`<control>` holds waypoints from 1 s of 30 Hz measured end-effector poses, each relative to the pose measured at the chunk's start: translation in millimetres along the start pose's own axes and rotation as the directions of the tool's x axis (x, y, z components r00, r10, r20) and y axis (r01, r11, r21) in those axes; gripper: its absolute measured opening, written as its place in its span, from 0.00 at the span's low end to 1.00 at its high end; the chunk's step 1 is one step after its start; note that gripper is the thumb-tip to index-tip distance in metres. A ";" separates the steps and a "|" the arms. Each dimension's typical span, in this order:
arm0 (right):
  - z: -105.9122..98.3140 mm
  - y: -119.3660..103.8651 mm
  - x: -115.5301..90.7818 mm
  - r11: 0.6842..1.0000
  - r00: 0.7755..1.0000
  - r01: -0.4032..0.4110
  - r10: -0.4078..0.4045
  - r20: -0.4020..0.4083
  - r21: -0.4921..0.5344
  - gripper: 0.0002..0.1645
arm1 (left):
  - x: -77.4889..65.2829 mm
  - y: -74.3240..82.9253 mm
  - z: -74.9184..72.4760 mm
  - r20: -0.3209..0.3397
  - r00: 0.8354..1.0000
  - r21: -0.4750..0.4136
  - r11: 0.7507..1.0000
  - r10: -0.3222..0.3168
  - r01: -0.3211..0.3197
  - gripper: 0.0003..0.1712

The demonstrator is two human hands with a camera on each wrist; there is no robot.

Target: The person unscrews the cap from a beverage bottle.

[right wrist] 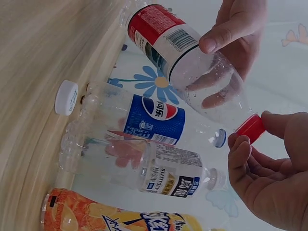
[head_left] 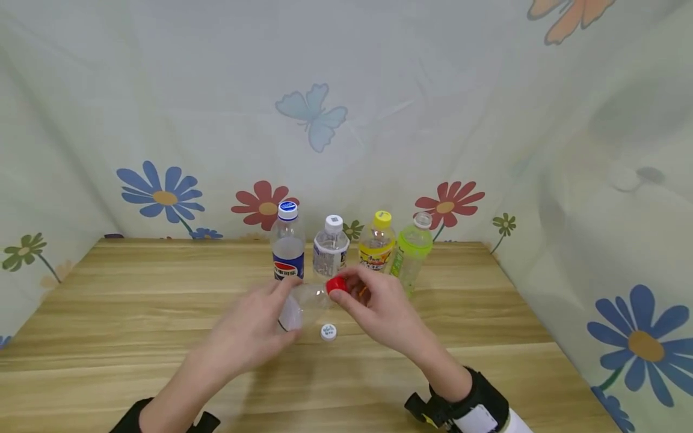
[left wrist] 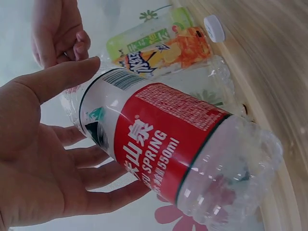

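Note:
A clear plastic water bottle with a red and white label [left wrist: 159, 139] lies tilted in my left hand [head_left: 251, 322], whose thumb and fingers wrap its upper body. My right hand [head_left: 381, 304] pinches the red cap [right wrist: 250, 128] between thumb and fingers, right at the bottle's mouth. The bottle is held over the table, its neck pointing to the right hand. A loose white cap [head_left: 328, 332] lies on the table just below the two hands.
Behind the hands stand a blue-labelled cola bottle [head_left: 289, 243], a white-capped bottle [head_left: 331, 246], a yellow-capped bottle [head_left: 377, 240] and an uncapped green-labelled bottle [head_left: 412, 249]. The wooden table [head_left: 162, 282] ends at a flowered cloth backdrop [head_left: 379, 108].

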State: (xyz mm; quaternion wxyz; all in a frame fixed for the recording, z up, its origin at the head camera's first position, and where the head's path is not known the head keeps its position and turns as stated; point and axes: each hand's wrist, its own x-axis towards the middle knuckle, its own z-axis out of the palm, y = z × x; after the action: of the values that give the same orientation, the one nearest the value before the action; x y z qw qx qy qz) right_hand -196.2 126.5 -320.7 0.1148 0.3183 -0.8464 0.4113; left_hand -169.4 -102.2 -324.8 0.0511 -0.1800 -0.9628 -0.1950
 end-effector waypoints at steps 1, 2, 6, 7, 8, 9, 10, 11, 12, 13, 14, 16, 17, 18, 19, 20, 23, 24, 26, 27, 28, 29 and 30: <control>0.7 1.5 0.3 1.000 1.000 0.000 0.001 -0.011 0.003 0.11 | 1.1 -0.9 1.6 -0.002 1.000 -0.007 1.000 0.002 -0.002 0.43; 1.4 3.0 0.5 1.000 1.000 -0.001 0.001 -0.022 0.010 0.10 | 2.2 -1.8 3.1 -0.005 1.000 -0.015 1.000 0.005 -0.005 0.44; 2.7 8.6 1.5 1.000 0.997 0.001 0.002 -0.074 0.031 0.10 | 6.3 -6.3 7.4 -0.011 1.000 -0.053 0.999 0.003 -0.003 0.49; 2.9 9.8 1.6 0.999 0.996 -0.001 0.005 -0.084 0.037 0.11 | 7.4 -7.7 8.3 -0.012 1.000 -0.058 0.998 0.002 -0.002 0.50; 3.0 10.9 1.6 0.999 0.996 -0.006 0.010 -0.091 0.044 0.11 | 8.6 -9.1 9.3 -0.013 1.000 -0.061 0.998 0.001 -0.002 0.50; 3.1 11.8 1.6 0.999 0.995 -0.014 0.019 -0.096 0.052 0.11 | 9.8 -10.6 10.3 -0.012 1.000 -0.065 0.998 -0.003 0.002 0.50; 3.2 12.4 1.5 0.998 0.995 -0.022 0.028 -0.098 0.060 0.11 | 11.2 -12.0 11.5 -0.012 1.000 -0.069 0.998 -0.004 0.003 0.50; 3.3 13.0 1.3 0.997 0.995 -0.035 0.041 -0.094 0.069 0.11 | 12.4 -13.5 12.6 -0.013 1.000 -0.067 0.998 -0.004 0.003 0.50; 3.4 13.1 1.2 0.996 0.995 -0.049 0.055 -0.087 0.075 0.12 | 13.5 -14.8 13.4 -0.013 1.000 -0.067 0.998 -0.006 0.005 0.49; 3.5 13.5 1.1 0.995 0.995 -0.064 0.070 -0.078 0.076 0.12 | 14.3 -16.1 14.1 -0.013 1.000 -0.064 0.998 -0.008 0.007 0.48; 3.5 13.8 1.0 0.994 0.994 -0.079 0.084 -0.067 0.070 0.12 | 15.0 -17.1 14.8 -0.013 1.000 -0.063 0.998 -0.010 0.009 0.48; 3.5 14.5 0.8 0.994 0.993 -0.102 0.104 -0.049 0.047 0.13 | 15.8 -18.5 15.6 -0.011 1.000 -0.060 0.998 -0.014 0.013 0.47; 3.4 15.2 0.7 0.993 0.993 -0.110 0.111 -0.042 0.034 0.13 | 16.0 -18.7 15.9 -0.009 1.000 -0.054 0.998 -0.014 0.013 0.47; 3.2 15.7 0.7 0.993 0.992 -0.117 0.117 -0.036 0.021 0.13 | 16.0 -18.8 16.1 -0.008 1.000 -0.052 0.999 -0.015 0.014 0.47; 2.9 16.4 0.7 0.993 0.992 -0.122 0.122 -0.033 0.009 0.12 | 16.0 -18.6 16.2 -0.006 1.000 -0.048 0.999 -0.014 0.013 0.47; 2.4 16.9 0.6 0.992 0.992 -0.124 0.124 -0.031 0.000 0.12 | 16.0 -18.3 16.2 -0.005 1.000 -0.045 0.999 -0.013 0.013 0.47; 0.8 17.2 0.8 0.991 0.991 -0.130 0.130 -0.021 -0.011 0.10 | 15.3 -17.0 16.0 -0.004 1.000 -0.042 0.999 -0.018 0.018 0.47; 0.2 17.1 0.7 0.991 0.991 -0.132 0.131 -0.016 -0.013 0.10 | 15.1 -16.6 15.9 -0.006 1.000 -0.045 0.999 -0.020 0.020 0.47; -0.8 16.8 0.5 0.992 0.992 -0.128 0.128 -0.014 -0.021 0.09 | 14.8 -16.1 15.7 -0.008 1.000 -0.043 0.999 -0.022 0.022 0.46; -1.2 16.4 0.4 0.992 0.992 -0.125 0.125 -0.014 -0.022 0.09 | 14.8 -15.9 15.7 -0.009 1.000 -0.040 0.999 -0.021 0.020 0.46; -1.6 16.3 0.2 0.992 0.992 -0.123 0.123 -0.015 -0.024 0.09 | 14.9 -15.8 15.7 -0.011 1.000 -0.038 0.999 -0.019 0.018 0.45; -1.9 16.2 -0.1 0.992 0.993 -0.120 0.120 -0.017 -0.025 0.09 | 15.0 -15.7 15.8 -0.011 1.000 -0.037 0.999 -0.017 0.016 0.45; -2.2 16.0 -0.2 0.993 0.993 -0.118 0.118 -0.018 -0.021 0.09 | 15.1 -15.6 15.8 -0.010 1.000 -0.033 0.999 -0.014 0.013 0.45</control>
State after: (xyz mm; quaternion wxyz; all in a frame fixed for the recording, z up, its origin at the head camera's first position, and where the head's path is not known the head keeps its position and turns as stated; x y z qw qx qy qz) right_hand -206.3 135.6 -329.4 0.1006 0.2631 -0.8672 0.4107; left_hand -189.7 -104.5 -342.4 0.0519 -0.1732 -0.9604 -0.2122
